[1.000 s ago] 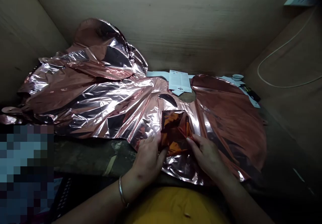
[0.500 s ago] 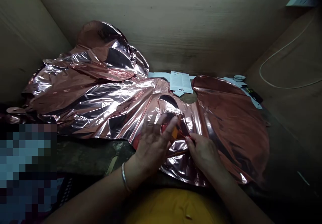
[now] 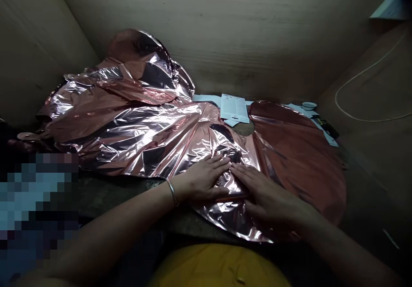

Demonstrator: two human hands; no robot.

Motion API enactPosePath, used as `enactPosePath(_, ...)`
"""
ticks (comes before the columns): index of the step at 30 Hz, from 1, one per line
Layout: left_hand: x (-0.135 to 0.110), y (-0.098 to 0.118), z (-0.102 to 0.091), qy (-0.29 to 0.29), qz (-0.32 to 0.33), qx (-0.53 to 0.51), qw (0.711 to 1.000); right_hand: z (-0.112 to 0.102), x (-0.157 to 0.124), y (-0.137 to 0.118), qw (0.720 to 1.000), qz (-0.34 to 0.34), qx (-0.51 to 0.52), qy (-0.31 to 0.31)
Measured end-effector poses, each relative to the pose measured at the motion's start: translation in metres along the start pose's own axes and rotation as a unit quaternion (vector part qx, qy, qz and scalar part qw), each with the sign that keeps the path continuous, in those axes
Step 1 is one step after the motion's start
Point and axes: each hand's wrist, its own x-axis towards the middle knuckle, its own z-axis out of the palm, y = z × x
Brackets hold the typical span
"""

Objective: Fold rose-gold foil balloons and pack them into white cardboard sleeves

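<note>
A large deflated rose-gold foil balloon (image 3: 128, 128) lies crumpled across the dark work surface, with a rounded lobe (image 3: 298, 158) spreading to the right. My left hand (image 3: 204, 179) rests flat on the foil near its front edge, a silver bangle (image 3: 172, 192) on the wrist. Beside it, my right hand (image 3: 267, 196) also presses flat, its fingertips almost touching the left hand's. Both palms lie on a folded part of the foil, and neither hand grips anything.
A white printed leaflet (image 3: 234, 108) and pale paper scraps lie behind the foil. A small white dish (image 3: 309, 105) and a dark slim object (image 3: 328, 129) sit at the back right. Wooden panels surround the surface, and a pale cable (image 3: 363, 102) runs along the right one.
The small foil fold that my hands held up is now pressed down. Both hands have gone from pinching it to lying flat side by side.
</note>
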Motion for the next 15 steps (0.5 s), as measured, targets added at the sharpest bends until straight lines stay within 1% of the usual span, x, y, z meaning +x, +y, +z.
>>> enactPosePath(2,-0.004,-0.007,-0.008,-0.018,0.0,-0.027,0.999,0.005,0.003,0.005,1.0,0.02,0.004,0.011)
enactPosePath(4,-0.007,-0.011,-0.013,-0.022,0.008,-0.034,0.999,0.005,0.007,0.004,0.999,0.034,0.016,0.027)
enactPosePath(6,-0.008,-0.009,-0.013,0.003,0.019,-0.03,0.999,-0.003,0.01,-0.004,0.997,0.04,0.053,0.038)
enactPosePath(8,-0.008,-0.003,-0.008,0.058,0.001,-0.031,0.998,-0.02,0.008,-0.016,0.993,0.042,0.107,0.026)
enactPosePath(10,-0.008,0.006,0.002,0.111,-0.042,-0.03,0.993,-0.035,0.002,-0.025,0.988,0.038,0.152,0.006)
enactPosePath(11,-0.01,0.011,0.007,0.126,-0.061,-0.03,0.99,-0.039,-0.003,-0.027,0.986,0.036,0.163,0.001)
enactPosePath(13,-0.016,0.021,0.015,0.132,-0.07,-0.028,0.988,-0.037,-0.015,-0.026,0.986,0.027,0.162,0.014)
enactPosePath(15,-0.024,0.029,0.019,0.127,-0.06,-0.024,0.99,-0.022,-0.025,-0.021,0.987,0.028,0.156,0.031)
